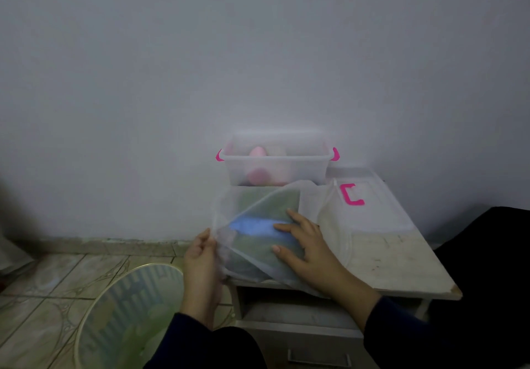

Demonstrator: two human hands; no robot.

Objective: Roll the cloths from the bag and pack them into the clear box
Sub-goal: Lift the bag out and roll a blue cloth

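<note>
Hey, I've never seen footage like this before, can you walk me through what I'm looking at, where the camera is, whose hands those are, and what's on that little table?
There is no machine here. This is one wide-angle camera worn on a person's head, looking forward and down, so the two bare hands at the bottom are the wearer's own.

On the small pale table by the wall lies a see-through white mesh bag with folded green and blue cloths inside. The left hand pinches the bag's edge, while the right hand rests flat on top of it, fingers spread.

Behind the bag stands a clear plastic box with pink latches, already holding what look like pink rolled cloths. Its clear lid with a pink handle lies flat on the table to the right. On the tiled floor at lower left is a round, slatted basket.
</note>
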